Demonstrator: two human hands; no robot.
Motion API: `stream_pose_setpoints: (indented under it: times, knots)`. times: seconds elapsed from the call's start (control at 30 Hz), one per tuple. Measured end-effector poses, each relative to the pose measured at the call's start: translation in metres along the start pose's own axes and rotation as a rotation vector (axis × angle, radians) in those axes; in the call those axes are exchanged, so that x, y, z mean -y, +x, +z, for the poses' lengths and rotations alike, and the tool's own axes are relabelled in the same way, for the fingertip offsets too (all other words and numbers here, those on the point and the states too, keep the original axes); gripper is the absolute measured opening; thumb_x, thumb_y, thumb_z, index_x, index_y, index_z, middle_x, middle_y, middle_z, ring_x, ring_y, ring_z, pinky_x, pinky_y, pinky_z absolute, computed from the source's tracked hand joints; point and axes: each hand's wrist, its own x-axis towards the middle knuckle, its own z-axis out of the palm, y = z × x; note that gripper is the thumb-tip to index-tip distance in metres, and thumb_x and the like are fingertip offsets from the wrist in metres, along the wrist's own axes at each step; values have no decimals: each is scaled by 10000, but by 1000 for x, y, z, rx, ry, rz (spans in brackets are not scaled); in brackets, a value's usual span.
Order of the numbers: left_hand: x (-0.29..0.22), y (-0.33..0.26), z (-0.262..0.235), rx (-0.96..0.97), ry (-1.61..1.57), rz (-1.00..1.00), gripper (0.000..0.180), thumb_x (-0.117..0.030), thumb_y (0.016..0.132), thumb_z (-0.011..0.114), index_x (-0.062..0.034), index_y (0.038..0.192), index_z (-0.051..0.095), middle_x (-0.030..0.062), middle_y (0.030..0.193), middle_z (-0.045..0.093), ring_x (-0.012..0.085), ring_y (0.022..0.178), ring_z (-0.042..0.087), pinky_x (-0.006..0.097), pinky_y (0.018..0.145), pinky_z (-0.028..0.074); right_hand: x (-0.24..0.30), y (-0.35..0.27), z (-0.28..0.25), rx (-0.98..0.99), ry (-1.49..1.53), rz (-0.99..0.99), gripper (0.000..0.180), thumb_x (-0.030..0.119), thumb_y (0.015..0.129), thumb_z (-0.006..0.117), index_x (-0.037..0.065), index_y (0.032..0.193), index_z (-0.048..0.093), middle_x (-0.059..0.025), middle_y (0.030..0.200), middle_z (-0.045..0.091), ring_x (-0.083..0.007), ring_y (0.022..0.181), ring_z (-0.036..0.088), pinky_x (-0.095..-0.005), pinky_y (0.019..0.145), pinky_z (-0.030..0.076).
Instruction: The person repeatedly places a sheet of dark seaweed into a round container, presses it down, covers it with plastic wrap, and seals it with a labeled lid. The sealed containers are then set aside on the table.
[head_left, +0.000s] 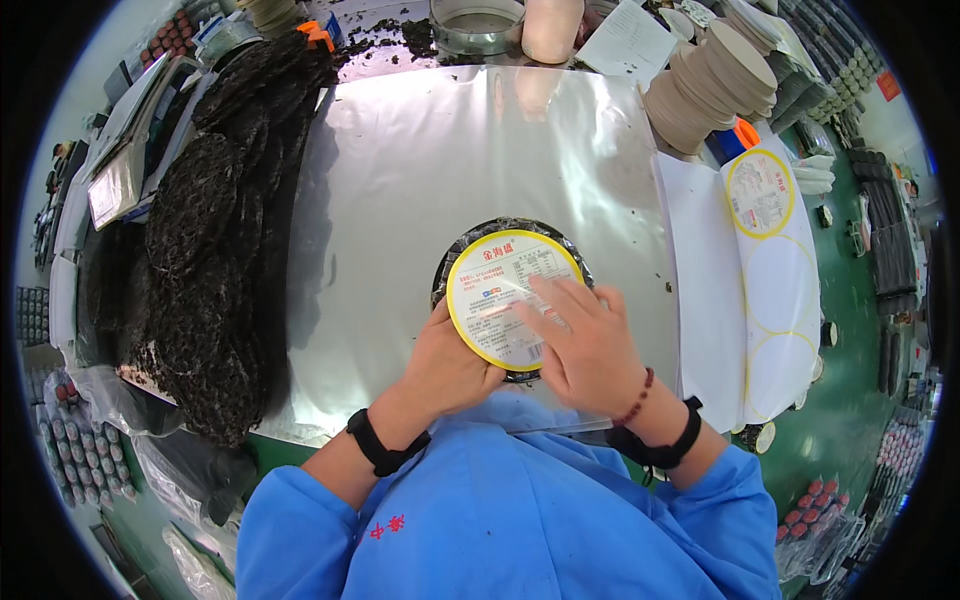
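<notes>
A round package of dark dried seaweed [508, 223] in shiny clear wrap is held low over the middle of the work surface. On its upper face lies a round white label [492, 285] with a yellow rim and small print, covering most of the package. My left hand [446, 368] grips the package from the lower left, its fingers partly hidden underneath. Over the right part of the label, my right hand [597, 345] has its fingers stretched out and resting on the surface. Dark seaweed edges show around the label.
Stacked dark seaweed discs [195, 240] line the left side. A clear plastic sheet [400, 150] covers the table. To the right hangs a strip of round yellow-rimmed labels [785, 285]. Pale round discs [712, 85] are piled behind it, and a glass bowl [478, 40] stands at the back.
</notes>
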Motion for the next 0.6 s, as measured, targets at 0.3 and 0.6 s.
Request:
stream_pose_setpoints:
  times: [0.3, 0.6]
  knots:
    - [9, -6, 7, -722, -951, -441, 361, -197, 986, 366, 35, 1210, 530, 210, 1301, 506, 330, 1200, 510, 401, 1045, 381, -31, 37, 41, -140, 111, -124, 506, 382, 933, 473, 180, 1396, 466, -110, 1508, 350, -332, 1407, 273, -483, 1147, 211]
    - [13, 14, 25, -355, -246, -448, 476, -165, 998, 399, 30, 1429, 346, 224, 1438, 397, 344, 1320, 411, 380, 1090, 331, -1, 39, 61, 39, -1, -128, 565, 299, 932, 452, 5, 1411, 392, -180, 1487, 355, -313, 1437, 218, -499, 1164, 176]
